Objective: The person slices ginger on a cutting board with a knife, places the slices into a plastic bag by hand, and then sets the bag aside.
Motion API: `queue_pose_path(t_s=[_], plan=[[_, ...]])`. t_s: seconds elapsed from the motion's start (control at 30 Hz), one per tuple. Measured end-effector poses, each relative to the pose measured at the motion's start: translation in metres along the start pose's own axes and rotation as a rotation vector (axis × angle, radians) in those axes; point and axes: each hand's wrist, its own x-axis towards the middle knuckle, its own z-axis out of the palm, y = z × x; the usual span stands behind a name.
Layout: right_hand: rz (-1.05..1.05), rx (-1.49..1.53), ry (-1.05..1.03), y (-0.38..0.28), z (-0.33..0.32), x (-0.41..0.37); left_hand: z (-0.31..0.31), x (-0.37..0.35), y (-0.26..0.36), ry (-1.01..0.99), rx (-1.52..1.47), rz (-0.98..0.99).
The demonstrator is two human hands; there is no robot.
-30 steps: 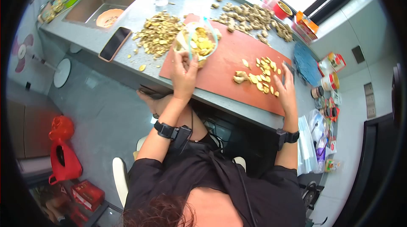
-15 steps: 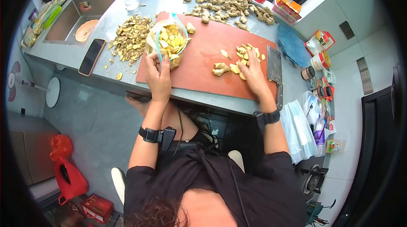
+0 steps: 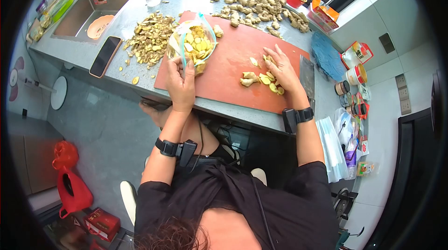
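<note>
Left hand [image 3: 181, 84]: closed on the near edge of a clear plastic bag [image 3: 192, 44], fingers pinched around the rim, holding the mouth up and open. Bag sits at the far-left corner of the red cutting board [image 3: 224, 70] and is partly filled with yellow ginger slices. Right hand [image 3: 282, 70]: palm down, fingers spread and slightly curled, resting on a loose heap of ginger slices [image 3: 261, 80] on the right half of the board; not clenched, and no single piece seen pinched. Heap lies partly under the fingers, partly just beside them toward the left hand; one unsliced knob at its left edge. Bag and heap well apart, bare board between. Cleaver [image 3: 307, 73]: flat on the board's right edge, just beside the right hand, handle toward the person. Peelings [image 3: 150, 39]: wide pile on the grey counter [image 3: 116, 79], left of the board, touching the bag's side. Whole ginger [image 3: 261, 8]: pile beyond the board's far edge. Phone [image 3: 105, 56]: face up, left of the peelings. Sink [image 3: 77, 16] at far left, orange bowl [image 3: 99, 26] inside.
</note>
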Motion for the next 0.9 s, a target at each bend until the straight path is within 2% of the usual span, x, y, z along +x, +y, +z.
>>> queue_pose_path(t_s=[0.03, 0.1, 0.23, 0.33, 0.47, 0.53, 0.7, 0.77, 0.9], plan=[[0.000, 0.000, -0.004, -0.004, 0.001, 0.003, 0.000, 0.000, 0.000, -0.005, 0.011, 0.004], [-0.049, -0.200, -0.066, -0.009, 0.002, 0.008, 0.000, 0.000, 0.001, -0.004, 0.019, 0.006], [-0.131, -0.226, -0.120, -0.012, -0.001, -0.005, -0.001, 0.000, 0.000, 0.000, 0.043, 0.006], [-0.083, 0.019, -0.091, -0.007, -0.011, -0.030, -0.003, 0.001, -0.007, 0.019, 0.112, 0.030], [-0.019, 0.065, -0.043, -0.008, -0.025, -0.056, 0.002, 0.000, 0.000, 0.040, 0.015, 0.021], [-0.023, 0.003, 0.064, -0.006, -0.027, -0.060, 0.001, 0.001, 0.003, 0.030, 0.014, -0.012], [-0.066, -0.188, 0.058, -0.012, -0.006, -0.073, 0.000, 0.001, -0.005, 0.044, 0.086, 0.013], [-0.099, -0.273, 0.176, -0.013, 0.002, -0.071, 0.001, 0.001, -0.004, 0.043, 0.094, 0.017], [-0.107, -0.312, 0.177, -0.016, 0.002, -0.059, 0.000, 0.001, -0.004, 0.046, 0.088, 0.022]])
